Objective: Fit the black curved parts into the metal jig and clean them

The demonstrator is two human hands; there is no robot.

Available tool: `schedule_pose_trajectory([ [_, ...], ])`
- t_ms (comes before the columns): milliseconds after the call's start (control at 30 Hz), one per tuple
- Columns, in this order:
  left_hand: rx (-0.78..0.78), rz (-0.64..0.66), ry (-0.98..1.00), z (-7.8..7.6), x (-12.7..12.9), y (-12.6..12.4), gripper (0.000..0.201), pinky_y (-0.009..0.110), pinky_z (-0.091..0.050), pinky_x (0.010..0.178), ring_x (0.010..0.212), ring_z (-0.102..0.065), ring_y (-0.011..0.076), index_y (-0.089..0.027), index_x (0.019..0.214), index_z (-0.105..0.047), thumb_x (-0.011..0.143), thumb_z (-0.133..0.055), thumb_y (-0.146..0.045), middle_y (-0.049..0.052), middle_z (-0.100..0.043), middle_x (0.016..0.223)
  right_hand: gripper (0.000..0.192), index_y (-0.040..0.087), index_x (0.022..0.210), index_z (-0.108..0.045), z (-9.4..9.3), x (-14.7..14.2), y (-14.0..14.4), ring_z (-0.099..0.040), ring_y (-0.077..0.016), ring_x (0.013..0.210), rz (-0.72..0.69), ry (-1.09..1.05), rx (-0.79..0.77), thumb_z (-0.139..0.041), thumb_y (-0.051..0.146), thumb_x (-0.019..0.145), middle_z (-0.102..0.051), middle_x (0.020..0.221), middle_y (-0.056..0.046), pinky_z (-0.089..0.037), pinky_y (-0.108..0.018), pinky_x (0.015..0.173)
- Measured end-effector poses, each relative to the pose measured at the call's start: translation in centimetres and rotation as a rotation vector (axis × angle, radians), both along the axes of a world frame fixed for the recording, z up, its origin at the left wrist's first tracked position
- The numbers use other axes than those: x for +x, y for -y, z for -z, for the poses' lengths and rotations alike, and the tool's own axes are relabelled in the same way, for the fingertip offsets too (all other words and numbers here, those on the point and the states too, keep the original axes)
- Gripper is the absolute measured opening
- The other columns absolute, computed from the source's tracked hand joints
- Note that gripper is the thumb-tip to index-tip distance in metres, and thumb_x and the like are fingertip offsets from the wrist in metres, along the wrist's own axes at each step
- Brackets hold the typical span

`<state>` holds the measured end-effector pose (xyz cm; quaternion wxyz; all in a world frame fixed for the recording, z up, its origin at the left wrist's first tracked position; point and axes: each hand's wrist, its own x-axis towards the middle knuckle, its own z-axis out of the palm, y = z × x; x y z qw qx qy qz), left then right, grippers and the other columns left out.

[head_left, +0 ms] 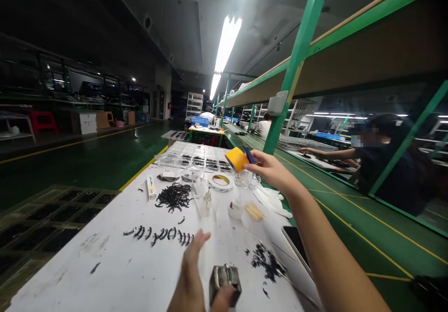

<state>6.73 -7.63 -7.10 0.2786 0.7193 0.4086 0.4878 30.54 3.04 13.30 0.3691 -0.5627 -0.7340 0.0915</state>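
Observation:
My right hand (268, 166) reaches far over the table, its fingers closed on an orange-yellow object with a dark blue part (237, 159); I cannot make out its exact kind. Just below it stands a clear glass mug (244, 179). Close to me, my left hand (192, 274) is slightly blurred, thumb and fingers spread apart. A small grey metal block (226, 274) sits by that hand; the thumb overlaps its lower front, and whether it touches is unclear. Short curved black pieces (154, 234) lie in a row left of that hand, with a black heap (174, 196) beyond.
A tape roll (220, 182), small glass bottle (206, 204), white cup (235, 210), wooden sticks (255, 212) and white glove (271, 199) stand or lie mid-table. Black scraps (268, 261) and a phone-like device (297, 246) are at right. A green post (294, 69) rises beyond. Another person works at right.

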Motion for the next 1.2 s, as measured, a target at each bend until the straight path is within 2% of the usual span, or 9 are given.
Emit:
schedule_pose_trajectory([
  [67,-0.114,0.070,0.122,-2.8,-0.6,0.6,0.065,0.068,-0.040,0.108,0.139,-0.046,0.0383,-0.028,0.153,-0.001,0.102,-0.039,-0.037,0.022,-0.036,0.153,0.034,0.021,0.115,-0.064,1.7,-0.1,5.9,-0.068,-0.0226,0.097,-0.012,-0.106,0.054,-0.062,0.045,0.091,-0.071,0.111,-0.007,-0.056,-0.035,0.082],
  [233,-0.062,0.388,0.352,-8.2,0.4,3.5,0.087,0.055,-0.042,0.112,0.140,-0.042,0.0357,-0.029,0.154,-0.007,0.091,-0.064,-0.046,0.018,-0.034,0.155,0.020,0.026,0.091,-0.071,8.6,-2.9,17.5,-0.064,-0.0194,0.081,-0.110,-0.537,0.146,-0.074,0.045,0.084,-0.066,0.089,-0.003,-0.054,-0.029,0.071],
  [333,-0.368,0.595,0.346,-8.8,1.6,5.6,0.084,0.044,-0.052,0.100,0.119,-0.060,0.0320,-0.025,0.149,-0.029,0.082,-0.075,-0.048,0.016,-0.054,0.137,0.022,0.028,0.089,-0.072,11.8,-4.8,22.1,-0.065,-0.0195,0.079,-0.051,-0.686,0.060,-0.074,0.049,0.083,-0.063,0.088,-0.002,-0.056,-0.029,0.068],
  [467,-0.890,0.831,0.472,-7.2,2.6,7.4,0.060,0.022,-0.051,0.054,0.067,-0.065,0.0156,-0.016,0.126,-0.050,0.085,-0.070,-0.055,0.008,-0.065,0.096,0.024,0.031,0.102,-0.069,13.8,-6.2,26.1,-0.069,-0.0195,0.061,0.001,-1.031,-0.163,-0.070,0.049,0.086,-0.067,0.086,-0.002,-0.058,-0.032,0.056],
  [600,-1.250,0.966,0.703,-4.9,3.3,8.7,0.058,0.020,-0.049,0.055,0.065,-0.064,0.0131,-0.012,0.121,-0.057,0.089,-0.062,-0.060,0.009,-0.065,0.094,0.013,0.030,0.099,-0.068,15.1,-6.8,27.5,-0.067,-0.0167,0.055,0.157,-1.182,-0.210,-0.063,0.040,0.093,-0.066,0.077,0.001,-0.055,-0.027,0.045],
  [800,-1.134,0.708,0.749,-3.8,3.4,10.0,0.055,0.020,-0.051,0.086,0.100,-0.064,0.0157,-0.018,0.116,-0.055,0.073,-0.088,-0.024,0.006,-0.067,0.111,0.010,0.029,0.099,-0.071,17.2,-6.7,27.3,-0.067,-0.0133,0.078,0.475,-1.052,0.119,-0.065,0.036,0.094,-0.069,0.078,0.001,-0.058,-0.024,0.074],
  [933,-1.256,0.747,0.822,-3.3,3.5,9.2,0.043,0.021,-0.053,0.069,0.082,-0.067,0.0158,-0.014,0.115,-0.059,0.087,-0.074,-0.043,0.010,-0.069,0.103,0.011,0.028,0.097,-0.071,18.2,-6.7,27.2,-0.064,-0.0139,0.073,0.477,-1.131,0.050,-0.067,0.037,0.093,-0.069,0.079,0.000,-0.057,-0.026,0.067],
  [1067,-1.400,0.846,0.900,-2.7,3.4,8.8,0.052,0.020,-0.051,0.058,0.072,-0.067,0.0152,-0.009,0.112,-0.065,0.099,-0.049,-0.057,0.014,-0.070,0.100,0.014,0.027,0.097,-0.073,18.9,-7.0,27.3,-0.062,-0.0135,0.067,0.450,-1.151,-0.086,-0.070,0.039,0.090,-0.071,0.083,-0.001,-0.058,-0.030,0.068],
  [1200,-1.292,0.714,0.751,-2.9,3.1,9.7,0.043,0.020,-0.054,0.077,0.094,-0.067,0.0161,-0.017,0.118,-0.060,0.086,-0.077,-0.041,0.008,-0.069,0.112,0.020,0.027,0.096,-0.074,19.0,-7.1,27.4,-0.066,-0.0160,0.069,0.510,-1.172,-0.187,-0.073,0.044,0.086,-0.074,0.086,-0.003,-0.058,-0.028,0.063],
])
